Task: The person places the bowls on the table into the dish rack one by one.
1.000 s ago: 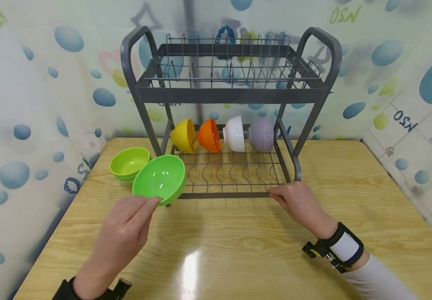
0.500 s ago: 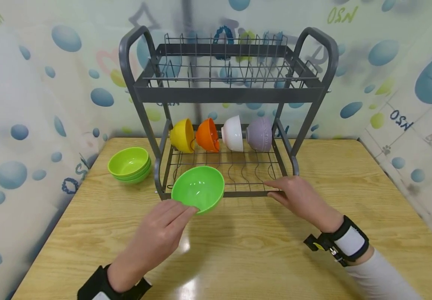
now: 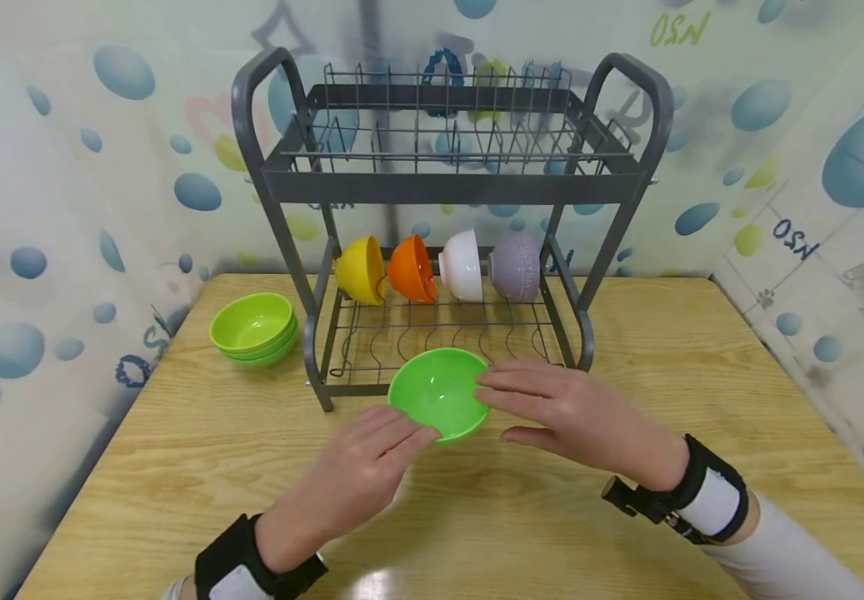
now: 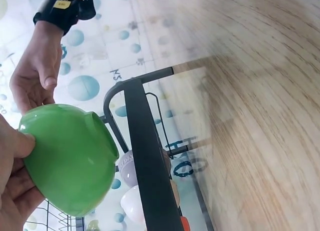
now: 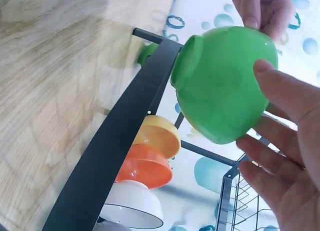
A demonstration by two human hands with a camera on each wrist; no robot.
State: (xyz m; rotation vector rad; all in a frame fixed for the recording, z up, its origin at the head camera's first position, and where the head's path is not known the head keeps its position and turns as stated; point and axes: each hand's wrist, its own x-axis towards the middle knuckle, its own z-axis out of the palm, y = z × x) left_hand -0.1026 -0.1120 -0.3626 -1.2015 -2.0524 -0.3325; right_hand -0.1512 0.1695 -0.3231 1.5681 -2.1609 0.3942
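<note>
My left hand (image 3: 349,475) pinches the near rim of a bright green bowl (image 3: 439,392) between thumb and fingers. The bowl is held above the table, just in front of the dish rack's lower shelf, tilted with its inside facing me. At the bowl's right side is my right hand (image 3: 570,417), its fingers extended over the rim. In the right wrist view, the thumb (image 5: 267,73) lies across the outside of the bowl, and the fingers are spread near its rim; firm contact is unclear. The left wrist view shows the bowl's outside and foot.
A dark grey two-tier dish rack (image 3: 450,190) stands at the back. Yellow (image 3: 360,271), orange (image 3: 411,271), white (image 3: 461,267) and purple (image 3: 516,267) bowls sit sideways along its lower shelf's rear. Left of the rack, a stack of green bowls (image 3: 252,325) rests on the wooden table (image 3: 139,467).
My left hand has carried the green bowl rightward, from beside the stack to the rack's front middle. My right hand has let go of the rack's front corner and moved left to the bowl.
</note>
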